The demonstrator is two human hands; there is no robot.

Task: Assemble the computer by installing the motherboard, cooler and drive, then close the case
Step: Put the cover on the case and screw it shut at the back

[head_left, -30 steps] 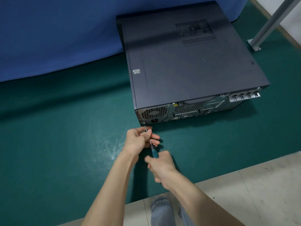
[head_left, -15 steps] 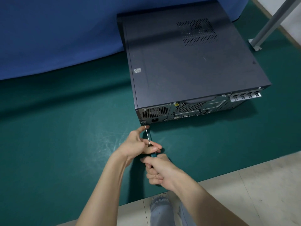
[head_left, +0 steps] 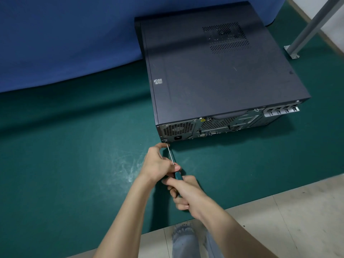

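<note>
Closing the case point(head_left: 214, 71), the right hand point(head_left: 188, 194) wraps the screwdriver point(head_left: 170, 154) handle to turn it while the left hand point(head_left: 158, 164) fingers point(head_left: 175, 167) pinch the shaft steady.

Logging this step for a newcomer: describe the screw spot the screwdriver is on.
Start at the dark computer case lying flat on the green mat and look at its rear panel facing the person. The spot is the panel's bottom left corner, just below the power supply's honeycomb grille. It alone has the tip of the screwdriver on it.
</note>
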